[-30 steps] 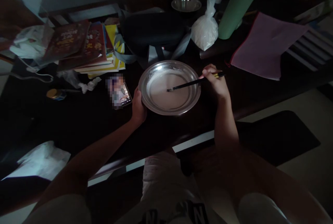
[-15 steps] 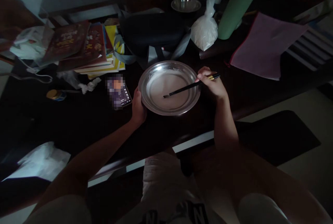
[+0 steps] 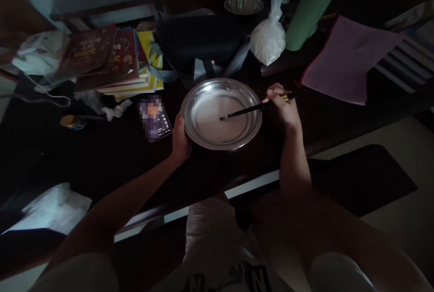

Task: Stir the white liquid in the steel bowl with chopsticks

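A shiny metal basin [image 3: 222,144] is in front of me on the dark table, with a pale, whitish layer [image 3: 212,124] covering its bottom. My left hand [image 3: 181,138] grips the basin's left rim, thumb on top and the other fingers hidden beneath. In my right hand [image 3: 283,104], pinched between thumb and fingers, is a black paintbrush [image 3: 244,110] with a gold band. Its tip points left and down over the middle of the basin; whether it touches the pale layer I cannot tell.
A lit phone [image 3: 156,118] lies left of the basin, near a small jar [image 3: 73,122]. Stacked books [image 3: 115,63], a dark bag [image 3: 200,41], a tied bag of white stuff [image 3: 267,41], a green roll [image 3: 313,7] and a purple mesh cloth [image 3: 349,61] stand behind. Another metal bowl [image 3: 243,5] sits farther back.
My right hand has moved a little to the right, drawing the brush tip right and slightly up across the basin. My left hand stays on the rim.
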{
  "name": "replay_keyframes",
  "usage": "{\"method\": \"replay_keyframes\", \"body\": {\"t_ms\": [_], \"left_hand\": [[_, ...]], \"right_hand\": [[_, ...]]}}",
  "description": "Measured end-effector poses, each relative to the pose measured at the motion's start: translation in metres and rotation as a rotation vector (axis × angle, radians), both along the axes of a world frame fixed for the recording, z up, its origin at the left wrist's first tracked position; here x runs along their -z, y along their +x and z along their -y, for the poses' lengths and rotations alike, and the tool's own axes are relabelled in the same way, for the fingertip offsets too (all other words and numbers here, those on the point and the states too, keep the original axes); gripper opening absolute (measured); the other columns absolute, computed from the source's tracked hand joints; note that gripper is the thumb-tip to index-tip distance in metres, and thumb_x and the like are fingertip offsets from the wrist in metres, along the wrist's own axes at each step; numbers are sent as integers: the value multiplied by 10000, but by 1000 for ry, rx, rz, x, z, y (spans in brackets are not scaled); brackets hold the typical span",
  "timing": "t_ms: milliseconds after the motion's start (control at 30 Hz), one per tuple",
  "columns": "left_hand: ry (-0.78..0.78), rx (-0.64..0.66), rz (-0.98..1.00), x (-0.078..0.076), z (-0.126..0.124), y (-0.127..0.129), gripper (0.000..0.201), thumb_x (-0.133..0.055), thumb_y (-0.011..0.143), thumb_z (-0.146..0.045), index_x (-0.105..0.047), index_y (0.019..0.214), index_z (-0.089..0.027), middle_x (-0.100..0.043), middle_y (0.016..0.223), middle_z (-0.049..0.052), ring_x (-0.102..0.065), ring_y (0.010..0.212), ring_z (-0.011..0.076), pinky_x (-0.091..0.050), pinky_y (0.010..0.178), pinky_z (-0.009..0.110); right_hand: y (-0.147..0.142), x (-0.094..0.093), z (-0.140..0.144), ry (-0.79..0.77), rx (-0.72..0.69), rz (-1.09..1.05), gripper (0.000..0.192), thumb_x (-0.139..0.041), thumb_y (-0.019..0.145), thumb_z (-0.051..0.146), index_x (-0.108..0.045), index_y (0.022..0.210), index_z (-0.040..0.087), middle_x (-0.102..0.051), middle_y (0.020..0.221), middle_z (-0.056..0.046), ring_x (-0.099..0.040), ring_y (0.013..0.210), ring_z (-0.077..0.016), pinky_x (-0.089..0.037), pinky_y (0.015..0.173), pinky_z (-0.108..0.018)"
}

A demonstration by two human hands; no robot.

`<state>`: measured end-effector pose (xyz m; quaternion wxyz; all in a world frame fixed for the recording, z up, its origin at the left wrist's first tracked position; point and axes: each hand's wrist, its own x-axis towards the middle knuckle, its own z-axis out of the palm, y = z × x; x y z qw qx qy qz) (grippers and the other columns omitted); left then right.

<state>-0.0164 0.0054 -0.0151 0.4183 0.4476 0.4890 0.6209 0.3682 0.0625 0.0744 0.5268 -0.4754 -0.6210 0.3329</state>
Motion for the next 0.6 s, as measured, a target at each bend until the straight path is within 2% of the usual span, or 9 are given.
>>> {"method": "replay_keyframes", "body": {"t_ms": [133, 200, 300, 467, 600], "left_hand": [[-22, -20, 30, -6, 2, 3, 755, -781, 1131, -944, -929, 1462, -282, -932, 1563, 119, -790, 1649, 381, -599, 1494, 525], [-27, -26, 42, -7, 3, 5, 757, -810, 1119, -936, -927, 1463, -271, -928, 1565, 129, -778, 1669, 395, -584, 1516, 546], [-35, -37, 72, -6, 3, 6, 759, -824, 1106, -941, -924, 1457, -275, -930, 1567, 127, -791, 1639, 398, -582, 1518, 575], [-27, -11, 40, -7, 3, 4, 750, -780, 1121, -960, -937, 1431, -295, -930, 1594, 121, -777, 1675, 397, -599, 1497, 558], [-21, -27, 51, -7, 2, 5, 793, -804, 1086, -991, -941, 1414, -282, -922, 1618, 127, -796, 1646, 382, -582, 1515, 547]], "right_hand": [[-2, -2, 0, -37, -71, 49, 749, -902, 874, 1078, -844, 744, 343, -652, 900, -35, -714, 1115, -325, -612, 1224, -645], [-3, -3, -1, -36, -47, 63, 780, -893, 838, 1116, -845, 744, 343, -648, 898, -32, -704, 1111, -322, -603, 1229, -639], [-3, -4, 0, -18, 32, 15, 807, -853, 852, 1138, -817, 715, 344, -641, 904, -37, -707, 1126, -330, -589, 1253, -648], [-5, -4, 1, -49, -44, 45, 767, -909, 827, 1112, -841, 752, 352, -663, 915, -50, -723, 1150, -362, -608, 1244, -680], [-3, -2, 0, -29, 27, 35, 707, -897, 922, 1042, -848, 780, 351, -660, 932, -42, -733, 1143, -338, -617, 1244, -641]]}}
